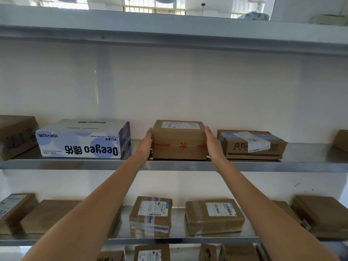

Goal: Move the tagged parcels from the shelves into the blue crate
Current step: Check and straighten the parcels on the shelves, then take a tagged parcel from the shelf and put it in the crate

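Gripping a brown parcel (178, 141) from both sides: left hand (146, 146) flat against its left face, right hand (211, 145) flat against its right face, fingers extended along the sides, both arms reaching up and forward. Parcel sits on the middle shelf (169, 164), near the front edge, base on the shelf as far as I can tell. White label on top, red tape band with a round stamp across the front. To its left, just beside the left hand, a white-and-blue Deeyeo box (82, 139), upside down. To its right, near the right hand, a lower taped box (251, 145) with a white label slapped across the top at an angle. More brown cartons at the far left (17, 135) and far right (341, 140) ends, partly cut off. Lower shelf (180, 240) holds several labelled parcels, two in the middle between the forearms: one (150, 215) with blue-edged tape, one (213, 216) wider and flatter. Top shelf (169, 25) above shows only its underside edge. Blue crate not in view.
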`<control>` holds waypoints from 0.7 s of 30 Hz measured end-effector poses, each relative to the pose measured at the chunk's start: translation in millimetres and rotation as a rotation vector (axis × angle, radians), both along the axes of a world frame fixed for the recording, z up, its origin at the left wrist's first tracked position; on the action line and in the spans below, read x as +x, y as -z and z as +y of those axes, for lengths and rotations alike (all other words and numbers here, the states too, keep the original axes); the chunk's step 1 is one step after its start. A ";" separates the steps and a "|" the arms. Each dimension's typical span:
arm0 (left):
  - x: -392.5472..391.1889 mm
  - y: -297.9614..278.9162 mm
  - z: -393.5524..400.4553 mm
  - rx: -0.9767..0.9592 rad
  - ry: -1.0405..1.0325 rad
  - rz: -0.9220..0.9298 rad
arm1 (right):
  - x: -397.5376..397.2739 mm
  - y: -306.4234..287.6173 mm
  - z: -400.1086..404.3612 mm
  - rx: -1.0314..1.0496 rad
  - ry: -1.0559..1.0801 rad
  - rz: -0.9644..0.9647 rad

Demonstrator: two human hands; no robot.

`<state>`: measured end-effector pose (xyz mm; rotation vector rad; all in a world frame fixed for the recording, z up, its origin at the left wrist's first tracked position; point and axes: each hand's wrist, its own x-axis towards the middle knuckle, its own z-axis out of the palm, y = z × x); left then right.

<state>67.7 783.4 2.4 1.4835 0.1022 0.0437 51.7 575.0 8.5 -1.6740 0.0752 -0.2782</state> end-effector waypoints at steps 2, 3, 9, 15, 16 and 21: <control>2.5 1.8 -1.3 0.025 -0.008 0.040 | 1.2 2.1 -0.7 0.006 0.021 0.007; 5.5 2.7 -1.8 0.047 -0.008 0.053 | 2.2 2.6 -0.6 0.025 0.032 0.009; 3.9 -0.5 1.4 0.154 -0.265 -0.154 | 5.8 10.8 7.1 -0.008 0.338 -0.147; -34.1 -56.1 70.9 0.300 -0.347 -0.796 | -22.2 -36.8 100.2 -0.286 0.419 -0.803; -34.9 -63.2 89.3 0.312 -0.384 -0.852 | -22.7 -39.0 125.1 -0.327 0.335 -0.815; -16.4 -49.6 198.8 0.476 -0.732 -0.868 | -3.5 -8.1 227.4 -0.412 0.020 -0.567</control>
